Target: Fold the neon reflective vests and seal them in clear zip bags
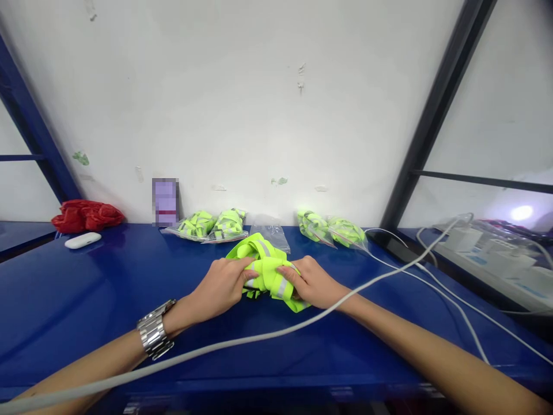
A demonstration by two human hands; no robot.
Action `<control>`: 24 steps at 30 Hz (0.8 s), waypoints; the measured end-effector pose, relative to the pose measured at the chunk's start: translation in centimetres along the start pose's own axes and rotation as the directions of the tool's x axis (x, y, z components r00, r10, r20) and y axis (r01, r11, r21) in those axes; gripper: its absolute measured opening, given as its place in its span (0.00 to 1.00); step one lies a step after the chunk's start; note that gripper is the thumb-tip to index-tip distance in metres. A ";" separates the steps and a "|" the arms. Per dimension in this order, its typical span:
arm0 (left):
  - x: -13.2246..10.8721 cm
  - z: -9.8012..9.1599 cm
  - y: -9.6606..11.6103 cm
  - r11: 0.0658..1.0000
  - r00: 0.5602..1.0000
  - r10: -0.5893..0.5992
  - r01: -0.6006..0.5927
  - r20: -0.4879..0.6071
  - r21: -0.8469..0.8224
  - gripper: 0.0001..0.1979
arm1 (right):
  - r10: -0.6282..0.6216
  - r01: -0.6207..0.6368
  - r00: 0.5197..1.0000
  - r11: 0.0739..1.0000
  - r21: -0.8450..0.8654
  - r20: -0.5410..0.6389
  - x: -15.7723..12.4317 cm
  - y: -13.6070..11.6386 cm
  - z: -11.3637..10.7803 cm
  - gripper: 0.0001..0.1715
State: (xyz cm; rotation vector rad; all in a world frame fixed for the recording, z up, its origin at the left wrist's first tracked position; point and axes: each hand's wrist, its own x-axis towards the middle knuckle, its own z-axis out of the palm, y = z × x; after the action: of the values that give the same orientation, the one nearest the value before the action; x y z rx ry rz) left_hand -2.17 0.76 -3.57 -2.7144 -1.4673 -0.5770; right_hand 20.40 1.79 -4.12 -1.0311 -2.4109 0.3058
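Observation:
Between my hands, just above the blue table [181,340], is a bunched-up neon yellow reflective strap [270,274] with silver-grey bands. My left hand [227,282] is closed on its left side, thumb pressed onto the fabric. On the other side my right hand [313,282] grips the strap, its thumb on top and the other fingers partly hidden behind the cloth. Part of the strap stands up in a loop at the back, and an end hangs below my right hand. A clear plastic bag [272,235] lies flat right behind the bundle.
Bagged yellow bundles [228,223] lie along the wall, with more bagged bundles [313,223] to the right. At the left are a red plastic bag [88,216], a white case [83,240] and a phone [166,202]. A white cable [259,337] crosses in front of my arms.

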 end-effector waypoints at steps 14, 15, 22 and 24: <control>3.2 0.9 -0.3 0.997 0.996 -0.023 0.030 -0.089 0.077 0.15 | 0.375 -0.392 0.919 0.844 -0.366 -0.119 0.2 1.8 0.7 0.28; 3.0 1.2 -0.3 0.997 0.995 0.000 0.007 -0.100 0.079 0.17 | 0.315 -0.355 0.934 0.862 -0.361 -0.167 0.1 1.7 0.7 0.23; 1.7 1.5 -1.2 0.992 0.965 0.102 -0.079 -0.243 0.102 0.19 | -0.151 0.101 0.986 0.887 -0.451 -0.076 -0.5 1.6 0.0 0.20; 1.7 1.4 -1.5 0.995 0.977 0.099 -0.090 -0.190 0.052 0.20 | -0.167 0.144 0.986 0.888 -0.436 -0.015 -1.1 1.3 -0.8 0.24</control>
State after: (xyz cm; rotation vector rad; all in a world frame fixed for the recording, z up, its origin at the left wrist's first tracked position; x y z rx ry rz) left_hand -2.08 3.22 -4.60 -2.5934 -1.2828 -0.7689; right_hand 22.23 1.89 -4.33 -0.9979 -2.5538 -0.3304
